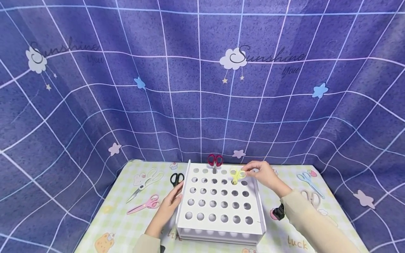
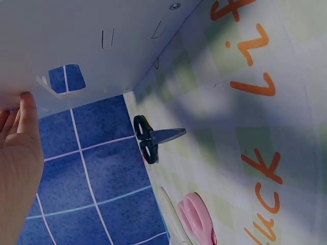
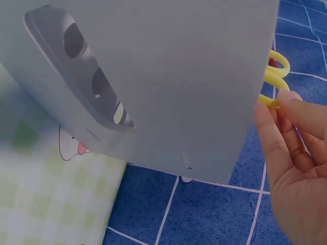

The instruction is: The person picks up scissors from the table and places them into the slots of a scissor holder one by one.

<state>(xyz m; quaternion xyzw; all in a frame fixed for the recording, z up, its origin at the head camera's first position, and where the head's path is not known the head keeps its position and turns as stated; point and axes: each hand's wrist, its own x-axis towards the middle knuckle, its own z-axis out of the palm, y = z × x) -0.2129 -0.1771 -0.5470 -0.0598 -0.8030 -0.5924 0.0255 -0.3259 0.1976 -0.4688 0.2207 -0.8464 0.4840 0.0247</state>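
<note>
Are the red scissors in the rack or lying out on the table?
In the white rack: the red scissors stand in its back row, handles up, blades pointing down.

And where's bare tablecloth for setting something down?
Front left, bordered by pink scissors, left sleeve and the tablecloth's left edge; a smaller patch between white rack and right sleeve. Crowded: back left, among pale-handled scissors and black scissors; right, around blue scissors.

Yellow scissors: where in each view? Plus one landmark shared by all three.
Head: yellow scissors below and right of centre, near the far right corner of the white rack, pinched by the right hand.
Left wrist: not in it.
Right wrist: yellow handles at right, above mid-height.
Shared landmark: white rack, in all three.
</note>
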